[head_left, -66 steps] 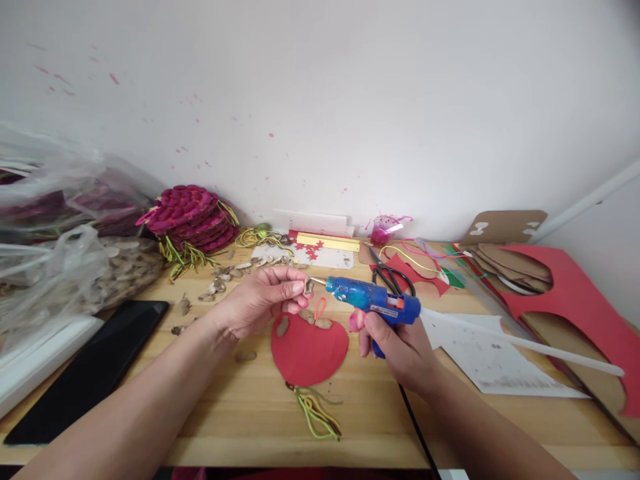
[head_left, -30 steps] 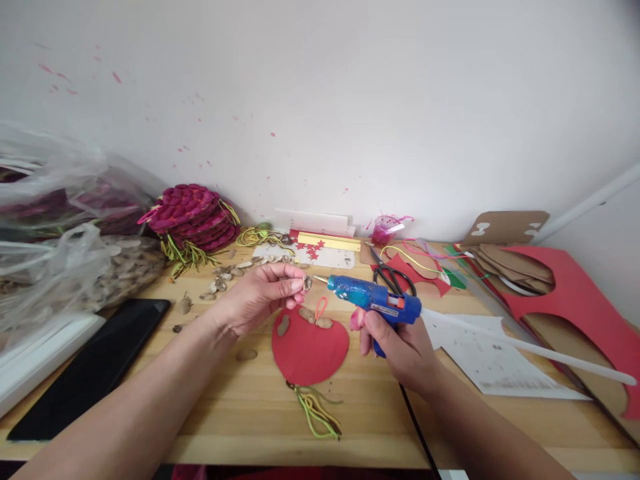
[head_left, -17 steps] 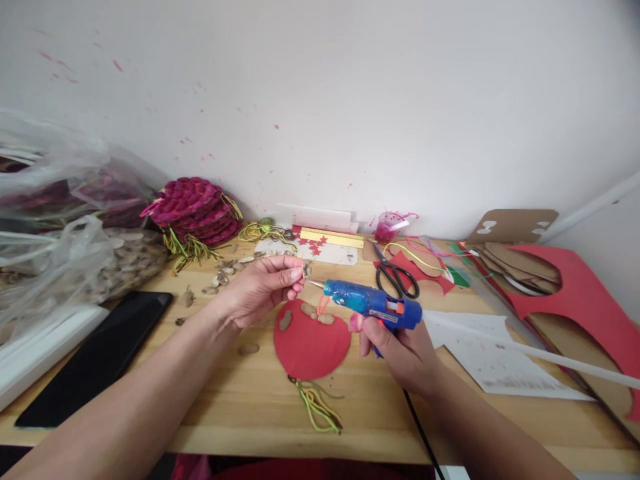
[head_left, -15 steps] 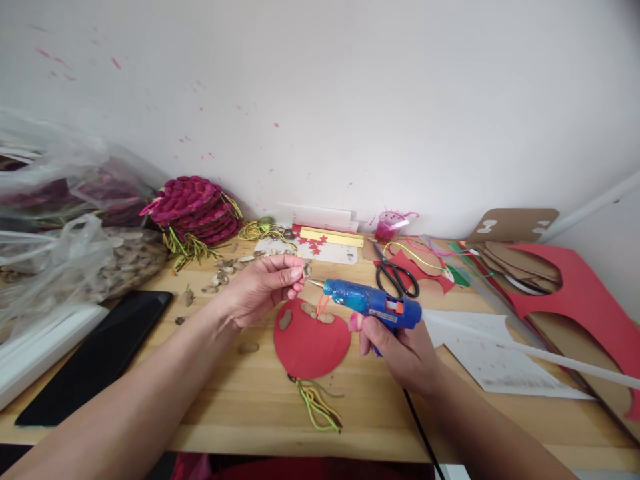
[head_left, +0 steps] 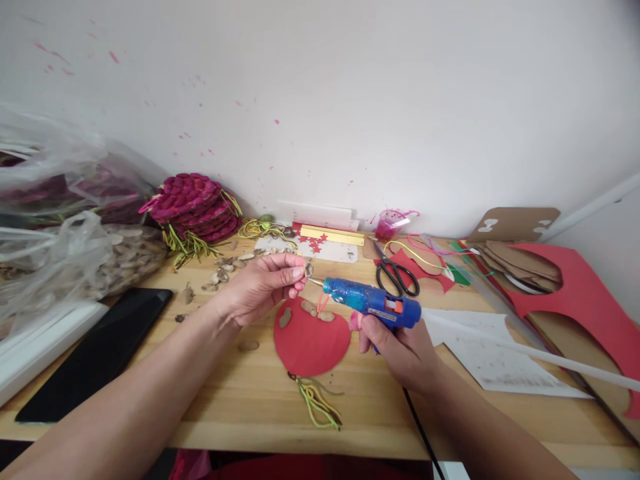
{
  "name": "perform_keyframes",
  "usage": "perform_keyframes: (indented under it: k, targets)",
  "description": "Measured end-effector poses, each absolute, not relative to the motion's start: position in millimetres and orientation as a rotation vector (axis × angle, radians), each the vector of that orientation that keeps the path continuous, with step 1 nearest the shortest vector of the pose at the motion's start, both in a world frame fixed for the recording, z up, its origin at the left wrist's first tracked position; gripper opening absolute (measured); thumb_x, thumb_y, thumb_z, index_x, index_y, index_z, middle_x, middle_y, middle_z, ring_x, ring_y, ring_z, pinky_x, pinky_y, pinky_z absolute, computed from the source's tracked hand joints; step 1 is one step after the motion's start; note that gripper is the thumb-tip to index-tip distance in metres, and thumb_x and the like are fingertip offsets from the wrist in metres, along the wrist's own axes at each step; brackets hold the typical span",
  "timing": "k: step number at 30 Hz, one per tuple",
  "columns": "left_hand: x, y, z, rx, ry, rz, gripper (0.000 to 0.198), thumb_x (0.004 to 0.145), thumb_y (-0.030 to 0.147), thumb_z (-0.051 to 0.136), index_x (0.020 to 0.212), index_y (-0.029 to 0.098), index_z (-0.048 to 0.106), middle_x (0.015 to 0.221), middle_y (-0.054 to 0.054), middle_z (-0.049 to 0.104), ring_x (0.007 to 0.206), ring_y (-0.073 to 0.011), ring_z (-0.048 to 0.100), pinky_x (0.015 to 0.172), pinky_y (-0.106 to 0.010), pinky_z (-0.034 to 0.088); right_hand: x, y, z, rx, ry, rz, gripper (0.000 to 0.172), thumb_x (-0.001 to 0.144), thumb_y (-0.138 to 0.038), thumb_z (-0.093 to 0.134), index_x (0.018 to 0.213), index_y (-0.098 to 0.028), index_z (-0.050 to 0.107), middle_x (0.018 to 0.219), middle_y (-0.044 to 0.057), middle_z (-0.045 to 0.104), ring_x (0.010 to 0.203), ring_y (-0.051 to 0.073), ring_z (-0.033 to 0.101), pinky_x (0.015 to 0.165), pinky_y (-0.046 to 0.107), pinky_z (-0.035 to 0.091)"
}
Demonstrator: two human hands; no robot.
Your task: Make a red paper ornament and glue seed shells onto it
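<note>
Between thumb and fingers, my left hand pinches a small tan shell piece, which looks like a pistachio or peanut shell. My right hand is wrapped round the handle of a blue glue gun; its metal nozzle is at the shell's lower edge. Below them on the table lies a round red paper disc with several tan shells along its upper edge. A green and yellow string tassel hangs from the disc's near edge.
Loose shells and a shell-filled plastic bag lie left, near a black tablet-like slab. Magenta discs are stacked behind. Black-handled scissors, white paper and cut red card lie right.
Both hands keep nearly the same place and grip. The shell is turned slightly at the nozzle, and the view has shifted a little.
</note>
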State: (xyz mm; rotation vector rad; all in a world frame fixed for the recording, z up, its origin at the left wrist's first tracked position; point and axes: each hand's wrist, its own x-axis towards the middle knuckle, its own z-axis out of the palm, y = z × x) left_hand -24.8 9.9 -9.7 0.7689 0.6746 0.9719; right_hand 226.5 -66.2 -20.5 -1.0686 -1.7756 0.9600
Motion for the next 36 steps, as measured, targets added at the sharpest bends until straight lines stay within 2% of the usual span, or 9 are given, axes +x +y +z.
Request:
perform_keyframes:
  k: [36]
  targets:
    - [-25.8, 8.6, -9.6, 0.778, 0.681, 0.958, 0.031, 0.062, 0.020, 0.097, 0.083, 0.011, 0.076, 0.065, -0.002, 0.070, 0.058, -0.0089, 0.064, 0.053, -0.016, 0.052, 227.2, -66.1, -23.0, -1.080, -1.744, 0.960, 0.037, 0.101, -0.044, 0.054, 0.074, -0.021, 0.059, 0.063, 0.002, 0.062, 0.055, 0.016, 0.061, 0.052, 0.028, 0.047]
